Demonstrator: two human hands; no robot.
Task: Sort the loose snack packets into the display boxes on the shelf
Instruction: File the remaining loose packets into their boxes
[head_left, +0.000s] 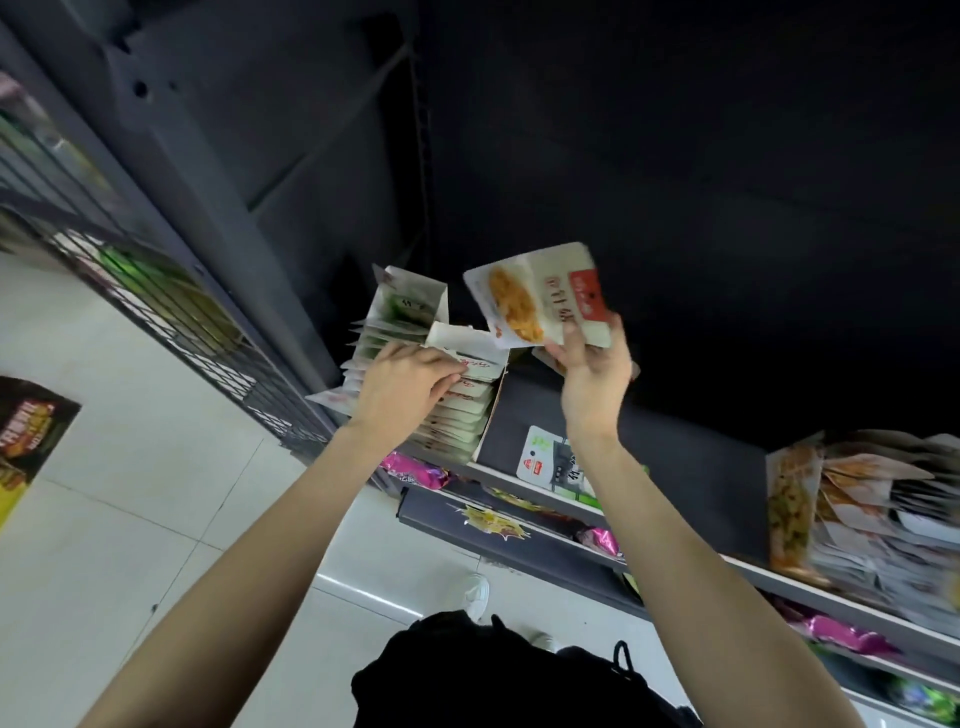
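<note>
One white snack packet, printed with orange food and a red label, is held up in the middle of the frame, above the dark shelf and against the black background. The right hand grips it by its lower edge, fingers curled behind the packet and thumb on its front. The packet is blurred and tilted, its top corner leaning toward the upper left.

Just left of it stands a white display box filled with a row of similar white packets with red script on their top edges. The left hand lies on top of that row, fingers bent down onto the packet tops near the box's rear wall; whether they pinch a packet I cannot tell. Directly behind and to the left sits a second display box, holding packets with green print.

On the bare shelf between the two forearms lies a single loose packet, white with green and red marks. At the right edge of the frame a loose heap of packets sprawls on the same shelf, one with yellow-orange food facing forward.

Below the shelf edge, lower shelves carry pink wrapped snacks. A grey wire rack runs along the left, over a pale tiled floor. At the bottom centre are dark clothing and a white shoe.
</note>
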